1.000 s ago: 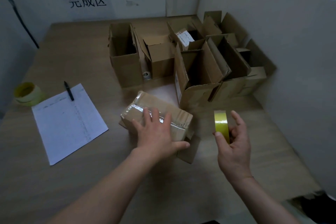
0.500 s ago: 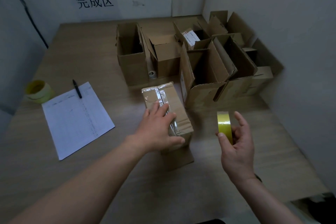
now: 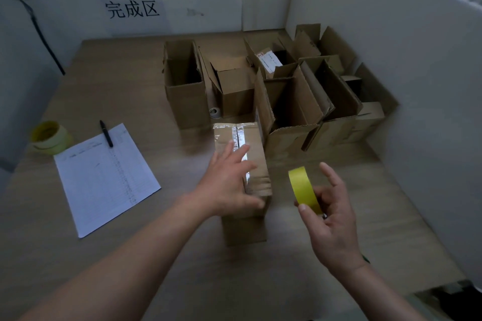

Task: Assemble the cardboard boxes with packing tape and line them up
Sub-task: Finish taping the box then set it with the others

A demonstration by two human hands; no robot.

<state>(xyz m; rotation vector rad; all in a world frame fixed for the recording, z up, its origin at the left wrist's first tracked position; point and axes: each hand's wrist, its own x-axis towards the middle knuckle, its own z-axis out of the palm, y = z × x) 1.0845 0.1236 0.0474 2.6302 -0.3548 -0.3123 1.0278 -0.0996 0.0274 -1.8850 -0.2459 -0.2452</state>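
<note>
A small cardboard box (image 3: 257,148) lies in the middle of the table, its long side pointing away from me, with a shiny strip of clear tape along its top seam. My left hand (image 3: 229,182) rests flat on top of it, fingers spread, thumb against the near end. A loose flap sticks out under the box toward me. My right hand (image 3: 328,219) holds a yellow tape roll (image 3: 303,189) upright to the right of the box, thumb and fingers pinching its lower edge.
Several open cardboard boxes (image 3: 289,109) stand clustered at the back right against the white partition (image 3: 417,86). A paper sheet (image 3: 104,177) with a black pen (image 3: 106,133) lies at the left, beside another yellow tape roll (image 3: 49,137). A small tape roll (image 3: 215,111) sits between the boxes.
My left hand has turned the box from lying crosswise to pointing away from me. The right hand with the tape roll has stayed to its right.
</note>
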